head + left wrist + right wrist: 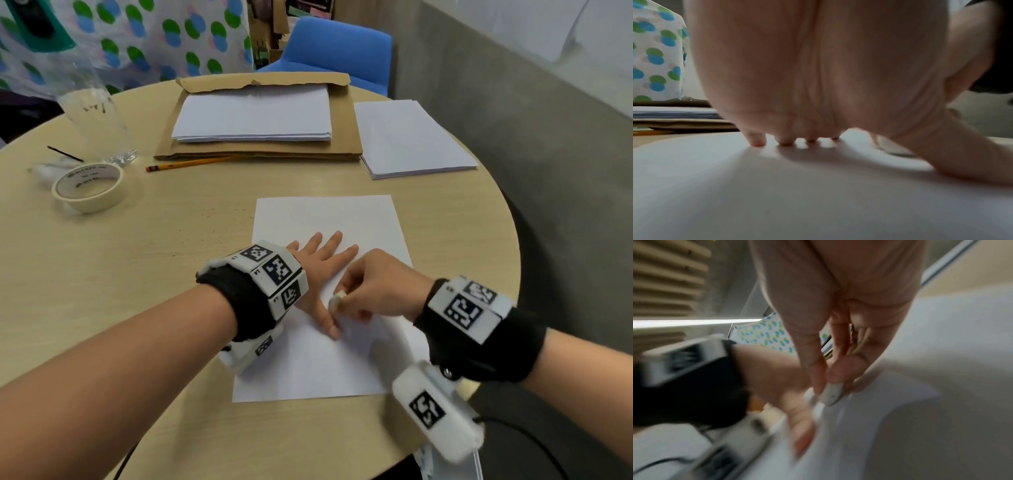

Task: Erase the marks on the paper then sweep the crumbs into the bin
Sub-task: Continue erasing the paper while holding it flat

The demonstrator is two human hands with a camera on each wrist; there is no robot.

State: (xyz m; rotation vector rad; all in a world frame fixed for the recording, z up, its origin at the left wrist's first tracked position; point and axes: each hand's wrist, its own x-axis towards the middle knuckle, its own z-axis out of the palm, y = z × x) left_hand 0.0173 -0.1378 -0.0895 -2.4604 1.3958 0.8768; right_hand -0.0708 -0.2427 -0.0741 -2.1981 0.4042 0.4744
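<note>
Head camera looks down over the table (171,260); both wrist cameras sit close above the shared paper (318,370).

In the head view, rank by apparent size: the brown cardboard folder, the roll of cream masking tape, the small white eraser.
1. Brown cardboard folder, largest.
2. Roll of cream masking tape.
3. Small white eraser, pinched in the right hand, partly hidden.

A: Sheet of paper (329,219) – white, matt, smooth. Table (171,240) – pale wood-grain, satin, faintly scratched.
B: Confirmed. Eraser (336,298) – off-white, dull, rubbery, edges rounded. Envelope (260,150) – brown card, matt, torn ragged along flap.
A: Tape roll (88,186) – cream paper, slightly crinkled. Jar (96,116) – clear, glossy; glass or plastic, cannot tell.
B: Pencil (191,163) – yellow lacquer, light sheen. Wrist bands (236,301) – black cloth, matt; marker blocks (274,274) hard white plastic.
</note>
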